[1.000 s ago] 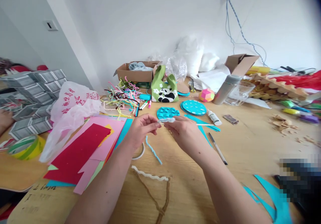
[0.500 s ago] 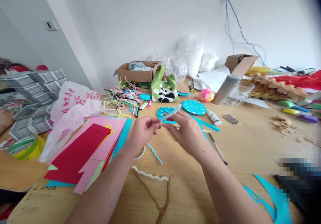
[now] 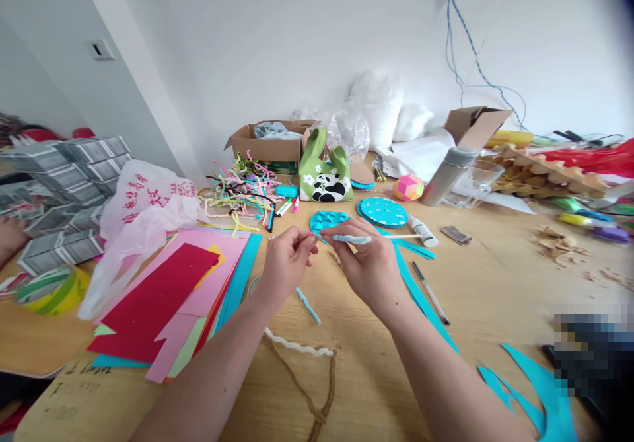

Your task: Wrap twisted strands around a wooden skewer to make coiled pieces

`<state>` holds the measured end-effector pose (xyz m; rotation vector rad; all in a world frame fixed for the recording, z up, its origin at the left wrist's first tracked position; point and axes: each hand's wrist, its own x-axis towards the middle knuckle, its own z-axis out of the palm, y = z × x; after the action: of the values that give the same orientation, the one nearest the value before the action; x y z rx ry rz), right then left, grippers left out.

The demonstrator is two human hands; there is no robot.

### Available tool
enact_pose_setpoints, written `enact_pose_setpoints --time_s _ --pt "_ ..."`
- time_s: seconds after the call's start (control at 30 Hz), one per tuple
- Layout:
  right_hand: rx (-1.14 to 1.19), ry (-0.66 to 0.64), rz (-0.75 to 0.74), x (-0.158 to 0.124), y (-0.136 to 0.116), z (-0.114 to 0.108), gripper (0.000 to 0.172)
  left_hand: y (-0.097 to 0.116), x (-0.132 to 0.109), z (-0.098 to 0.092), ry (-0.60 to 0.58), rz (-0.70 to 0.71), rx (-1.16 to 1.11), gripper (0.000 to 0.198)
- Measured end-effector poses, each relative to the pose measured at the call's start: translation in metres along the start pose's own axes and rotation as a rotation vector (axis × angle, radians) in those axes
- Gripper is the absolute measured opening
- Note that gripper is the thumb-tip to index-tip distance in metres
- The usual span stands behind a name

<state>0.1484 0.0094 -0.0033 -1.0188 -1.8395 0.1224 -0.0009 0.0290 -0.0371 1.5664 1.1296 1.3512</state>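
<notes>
Pale blue fuzzy strip (image 3: 351,238): held up between the two hands, on the near side of the green panda bag (image 3: 324,181), above the table (image 3: 376,376). Long axis runs left to right, roughly parallel to the bag's base, almost level. One end is at the left fingertips; the free end points right, past the line of the bag's right edge, with a slight bow along the length.

Grip, left hand (image 3: 288,263): thumb and forefinger pressed together, pinching the strip at its left end; nearly the whole length extends rightward out of this pinch. Hand is nearer than the bag and to its left.

Grip, right hand (image 3: 369,257): fingers bent, tips close to the left hand's. The strip crosses in front of its forefinger, free end over the back of the hand. Whether these fingertips pinch the strip, cannot tell. A thin white stick (image 3: 402,236) projects from behind this hand, also pointing right; its other end is hidden.

Surroundings, relative to the bag: dimpled blue piece (image 3: 324,221) just in front; spotted blue discs (image 3: 382,212) in front and right; white bottle (image 3: 423,230) farther right and nearer; second blue strip (image 3: 308,306) well in front, lying obliquely.
</notes>
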Motion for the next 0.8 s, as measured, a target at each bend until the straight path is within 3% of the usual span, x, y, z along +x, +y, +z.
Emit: enact_pose_setpoints --time_s 0.23,0.53,0.67,0.8 --pt "-0.005 0.024 -0.163 -0.003 -0.001 0.005 0.024 0.001 0.002 0.001 0.073 -0.011 -0.119 0.026" --pt "-0.159 -0.079 -0.360 -0.011 0.005 0.006 0.033 0.012 0.005 0.000 0.063 -0.221 -0.543 0.030" --pt "-0.069 -0.018 -0.235 -0.009 0.008 0.012 0.029 0.012 0.007 -0.002 0.196 -0.146 -0.569 0.027" --pt "0.255 -0.011 0.183 -0.001 0.013 0.015 0.020 0.012 0.005 -0.003 0.295 -0.014 -0.444 0.023"
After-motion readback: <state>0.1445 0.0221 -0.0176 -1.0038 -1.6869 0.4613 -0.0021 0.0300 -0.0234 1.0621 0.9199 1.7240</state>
